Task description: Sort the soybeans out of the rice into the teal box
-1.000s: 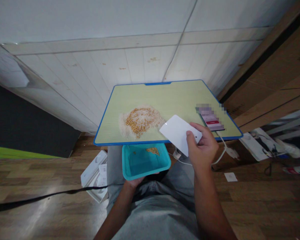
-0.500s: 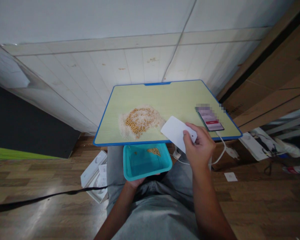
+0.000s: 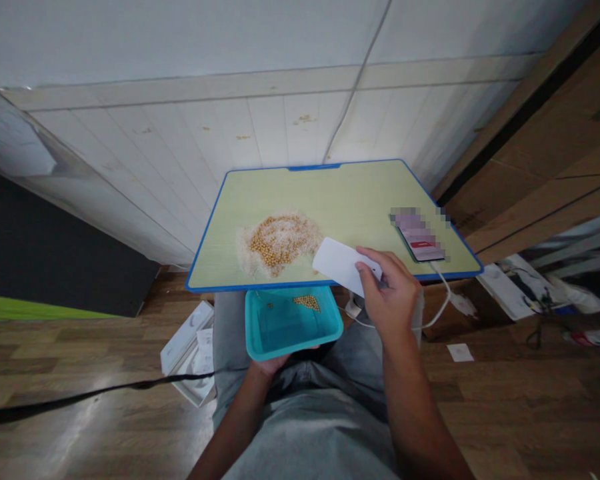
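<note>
The person's right hand point(image 3: 394, 292), right of centre, is closed, thumb opposing fingers; the right forearm point(image 3: 413, 400) rises from lower right. The left hand point(image 3: 270, 366), lower centre, is mostly hidden.

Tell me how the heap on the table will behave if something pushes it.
The heap's yellow beans look small and round, so they would probably roll. The pale grains look loose, so they would likely spread. Lying near the table's front edge, some might spill over.

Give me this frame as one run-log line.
left hand: under teal tray, some yellow beans inside | right hand: gripping flat white card | table: bean-and-grain pile, phone at right
</note>
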Demonstrator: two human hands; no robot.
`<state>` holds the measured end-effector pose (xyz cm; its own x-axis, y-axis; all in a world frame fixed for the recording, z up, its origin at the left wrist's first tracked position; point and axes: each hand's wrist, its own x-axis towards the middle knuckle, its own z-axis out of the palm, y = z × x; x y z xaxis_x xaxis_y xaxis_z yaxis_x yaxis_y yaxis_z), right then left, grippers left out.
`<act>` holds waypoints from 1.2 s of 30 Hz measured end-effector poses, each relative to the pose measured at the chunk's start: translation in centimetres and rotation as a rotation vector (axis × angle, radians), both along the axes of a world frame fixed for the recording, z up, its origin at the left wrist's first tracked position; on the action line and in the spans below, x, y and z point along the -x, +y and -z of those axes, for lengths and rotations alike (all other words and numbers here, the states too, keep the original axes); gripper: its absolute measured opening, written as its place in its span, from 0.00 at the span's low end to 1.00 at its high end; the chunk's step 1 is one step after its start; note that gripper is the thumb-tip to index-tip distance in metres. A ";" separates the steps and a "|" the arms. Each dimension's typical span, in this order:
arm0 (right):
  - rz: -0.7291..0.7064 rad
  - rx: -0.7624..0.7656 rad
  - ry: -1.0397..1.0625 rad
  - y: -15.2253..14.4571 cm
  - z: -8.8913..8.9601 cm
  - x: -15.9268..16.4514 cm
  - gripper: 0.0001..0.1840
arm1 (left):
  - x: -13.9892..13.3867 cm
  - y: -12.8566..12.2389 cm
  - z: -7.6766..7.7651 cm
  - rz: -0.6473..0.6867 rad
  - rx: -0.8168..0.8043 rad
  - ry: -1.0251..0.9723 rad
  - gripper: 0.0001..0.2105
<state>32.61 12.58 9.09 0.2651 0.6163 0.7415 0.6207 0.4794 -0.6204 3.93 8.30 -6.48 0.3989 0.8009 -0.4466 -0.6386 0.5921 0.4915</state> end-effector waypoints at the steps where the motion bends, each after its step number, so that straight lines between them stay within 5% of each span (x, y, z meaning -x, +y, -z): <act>1: -0.021 -0.001 0.003 0.0 0.0 0.1 0.13 | 0.0 0.0 0.0 -0.001 0.003 0.005 0.31; 9: -0.179 0.039 0.025 0.2 -0.1 1.3 0.12 | 0.2 0.1 0.1 -0.002 -0.004 -0.030 0.33; 18: 0.173 -0.037 0.100 1.2 0.3 -0.4 0.13 | 0.4 0.1 0.6 0.043 -0.096 -0.042 0.33; 25: 0.053 -0.103 -0.066 3.4 -1.7 -0.1 0.12 | 0.6 0.0 1.2 0.035 -0.088 -0.050 0.34; 36: 0.010 -0.078 -0.134 4.0 -1.7 0.3 0.13 | 0.8 0.2 1.5 0.038 -0.070 -0.041 0.32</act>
<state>32.31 16.54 10.79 0.1661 0.5531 0.8164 0.7005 0.5166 -0.4924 3.16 8.54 -7.99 0.4467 0.8135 -0.3724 -0.6366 0.5814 0.5066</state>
